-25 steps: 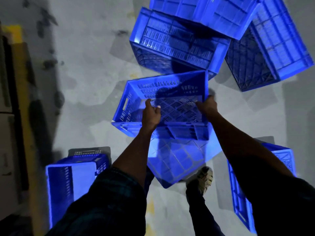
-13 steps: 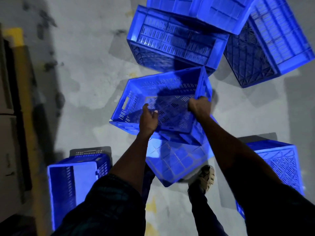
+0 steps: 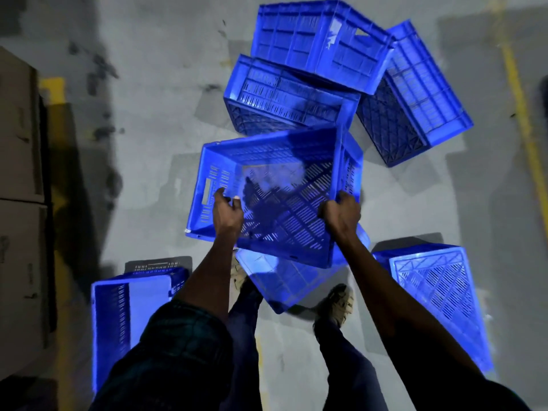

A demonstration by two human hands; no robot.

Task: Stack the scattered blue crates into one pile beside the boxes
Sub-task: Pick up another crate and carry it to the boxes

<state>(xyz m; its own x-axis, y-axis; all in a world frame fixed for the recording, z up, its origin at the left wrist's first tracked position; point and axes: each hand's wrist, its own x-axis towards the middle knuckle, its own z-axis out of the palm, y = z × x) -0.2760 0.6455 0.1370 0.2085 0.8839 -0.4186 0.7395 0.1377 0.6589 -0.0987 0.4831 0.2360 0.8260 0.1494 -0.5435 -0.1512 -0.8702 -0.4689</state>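
Note:
A blue slotted crate [image 3: 284, 185] hangs tilted in the air in front of me, its open side facing me. My left hand [image 3: 226, 216] grips its near rim on the left and my right hand [image 3: 341, 213] grips the rim at the near right corner. Below it another blue crate [image 3: 284, 283] lies overturned on the floor by my feet. Three more blue crates lie jumbled beyond: one on its side [image 3: 284, 99], one leaning on it [image 3: 320, 40], one tipped at the right [image 3: 415, 93].
Brown cardboard boxes [image 3: 17, 173] are stacked along the left edge, next to a yellow floor line [image 3: 59, 232]. An upright blue crate [image 3: 130, 315] stands at my lower left and another overturned one [image 3: 439, 298] at my lower right. Grey concrete floor [image 3: 154, 114] lies between.
Both hands have lifted the held crate higher off the overturned crate and tilted its opening more toward me. My view has pulled back, bringing the cardboard boxes into sight.

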